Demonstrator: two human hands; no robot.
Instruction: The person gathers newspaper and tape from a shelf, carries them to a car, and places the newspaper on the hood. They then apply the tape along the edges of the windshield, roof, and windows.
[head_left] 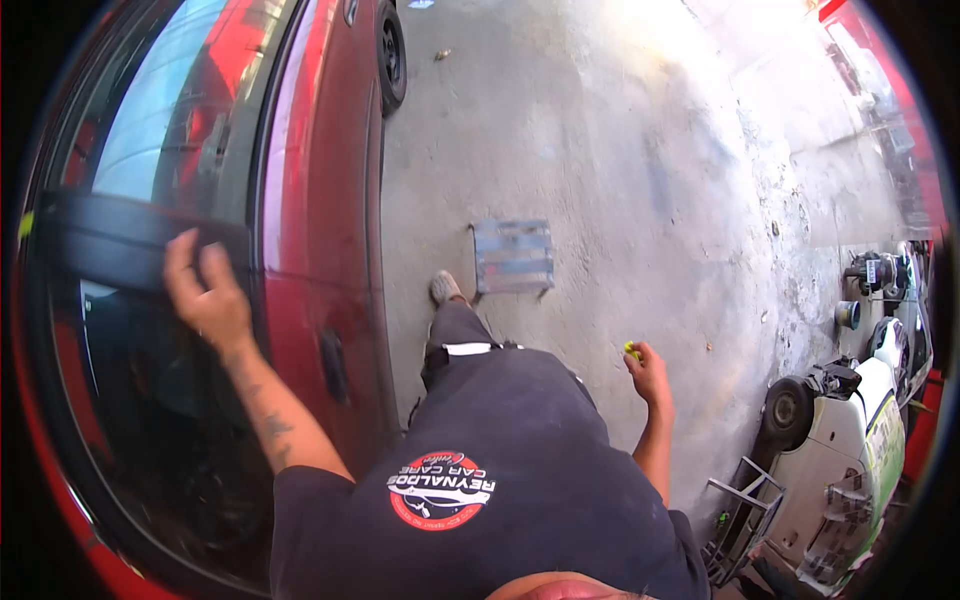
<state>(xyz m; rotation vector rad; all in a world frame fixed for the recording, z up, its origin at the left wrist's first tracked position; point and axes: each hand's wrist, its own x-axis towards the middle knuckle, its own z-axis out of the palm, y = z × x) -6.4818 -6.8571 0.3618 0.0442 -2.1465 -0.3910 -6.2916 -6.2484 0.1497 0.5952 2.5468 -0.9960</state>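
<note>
My left hand [208, 292] is against the dark pillar trim [120, 235] between the side windows of a red car [325, 200]. Its fingers are spread and hold nothing that I can see. A bit of yellow-green material [26, 225] shows at the far end of that trim. Away from the car, low on my other side, my right hand [650, 372] is closed on a small yellow-green piece [631, 351]. Most of the piece is hidden by the fingers, and its kind cannot be made out.
A small slatted step stool [513, 256] stands on the concrete floor [640, 190], just beyond my shoe [446, 287]. Over on the right are a white vehicle body part [835, 450], a wheel [789, 412], a metal frame [745, 500] and a can [848, 315].
</note>
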